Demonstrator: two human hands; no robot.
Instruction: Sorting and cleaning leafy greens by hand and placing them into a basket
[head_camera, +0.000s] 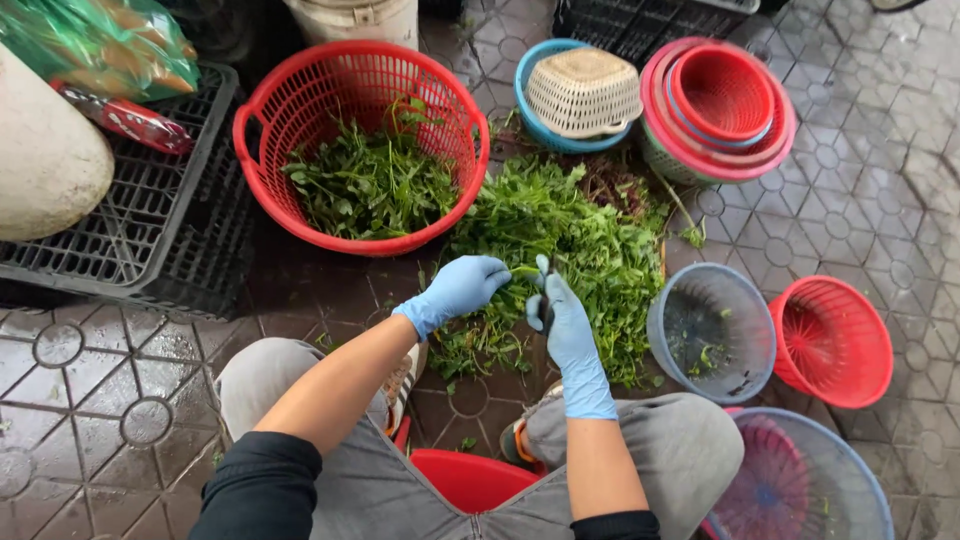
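Squatting at the bottom centre of the frame, a person in blue gloves works over a heap of leafy greens (570, 240) on the wet tiled floor. The left hand (462, 287) pinches a green stem (522, 270); the right hand (562, 318) is closed around a small dark tool, too hidden to identify. A red basket (300, 90) of greens sits at the upper left.

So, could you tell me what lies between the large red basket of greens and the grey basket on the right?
In the head view, a loose pile of leafy greens lies on the wet tiled floor between the large red basket and the grey basket.
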